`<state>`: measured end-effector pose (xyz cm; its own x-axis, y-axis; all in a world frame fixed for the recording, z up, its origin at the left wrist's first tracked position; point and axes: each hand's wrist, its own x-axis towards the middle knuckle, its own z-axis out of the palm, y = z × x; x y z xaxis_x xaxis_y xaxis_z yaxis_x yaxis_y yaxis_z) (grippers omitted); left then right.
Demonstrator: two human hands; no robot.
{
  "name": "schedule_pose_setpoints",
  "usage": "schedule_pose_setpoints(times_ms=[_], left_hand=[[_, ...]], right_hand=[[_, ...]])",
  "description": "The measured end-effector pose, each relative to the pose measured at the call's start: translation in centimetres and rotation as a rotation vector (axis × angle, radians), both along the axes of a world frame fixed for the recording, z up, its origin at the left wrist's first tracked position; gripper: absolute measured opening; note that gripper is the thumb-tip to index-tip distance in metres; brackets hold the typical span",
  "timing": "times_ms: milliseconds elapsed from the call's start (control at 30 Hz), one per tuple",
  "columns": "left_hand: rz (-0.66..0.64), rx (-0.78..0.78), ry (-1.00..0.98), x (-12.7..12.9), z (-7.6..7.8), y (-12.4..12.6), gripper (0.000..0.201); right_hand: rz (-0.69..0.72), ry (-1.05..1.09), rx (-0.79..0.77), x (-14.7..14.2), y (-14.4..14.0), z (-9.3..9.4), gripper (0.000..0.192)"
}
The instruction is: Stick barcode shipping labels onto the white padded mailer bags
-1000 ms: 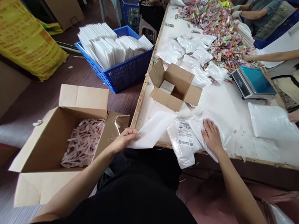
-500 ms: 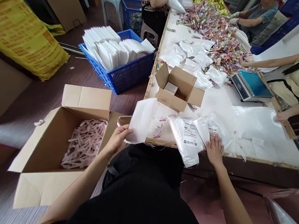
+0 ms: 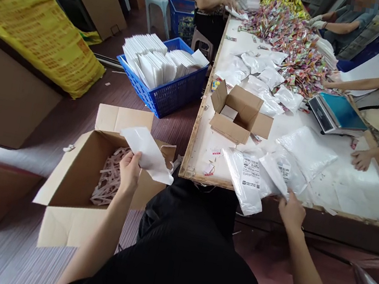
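My left hand [image 3: 130, 170] is closed on a white paper sheet [image 3: 149, 153], held over the open cardboard box [image 3: 66, 228] on the floor. Pale pinkish paper strips [image 3: 106, 179] lie inside that box. At the table's front edge my right hand [image 3: 292, 213] grips the near corner of a white plastic mailing bag [image 3: 274, 172]. Its fingertips are partly hidden. Left of it, another white mailing bag [image 3: 249, 179] with a printed shipping label hangs slightly over the edge.
A small open carton [image 3: 230, 132] stands on the table [image 3: 203, 156]. Beyond it are filled white bags [image 3: 258, 83], a scale [image 3: 337, 114] and heaped small packets [image 3: 284, 41]. A blue basket [image 3: 168, 94] holds white envelopes. Co-workers stand or sit around the table.
My left hand has carried the paper sheet left, over the floor box. My right hand has gone from lying flat on the bag to gripping its near corner. A co-worker's large bag has shifted left.
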<state>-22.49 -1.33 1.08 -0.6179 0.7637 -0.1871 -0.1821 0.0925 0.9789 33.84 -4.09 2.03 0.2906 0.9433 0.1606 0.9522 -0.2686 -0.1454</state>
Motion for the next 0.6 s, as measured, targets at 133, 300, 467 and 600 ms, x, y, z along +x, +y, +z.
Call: schedule_pose_setpoints(times_ms=[133, 300, 467, 600], left_hand=[[-0.046, 0.007, 0.073, 0.1, -0.6, 0.7, 0.026], [0.009, -0.017, 0.099, -0.3, -1.6, 1.5, 0.028], [0.002, -0.048, 0.14, -0.5, -2.5, 1.3, 0.029], [0.03, -0.077, 0.124, -1.1, -3.4, 0.4, 0.028]], right_hand=[[-0.128, -0.093, 0.245, -2.4, -0.2, 3.7, 0.055], [0.384, -0.111, 0.157, -12.2, -2.8, 2.8, 0.059], [0.334, -0.241, 0.107, -15.9, -3.9, -0.6, 0.089], [0.209, -0.121, 0.117, -12.8, -2.7, 0.3, 0.067]])
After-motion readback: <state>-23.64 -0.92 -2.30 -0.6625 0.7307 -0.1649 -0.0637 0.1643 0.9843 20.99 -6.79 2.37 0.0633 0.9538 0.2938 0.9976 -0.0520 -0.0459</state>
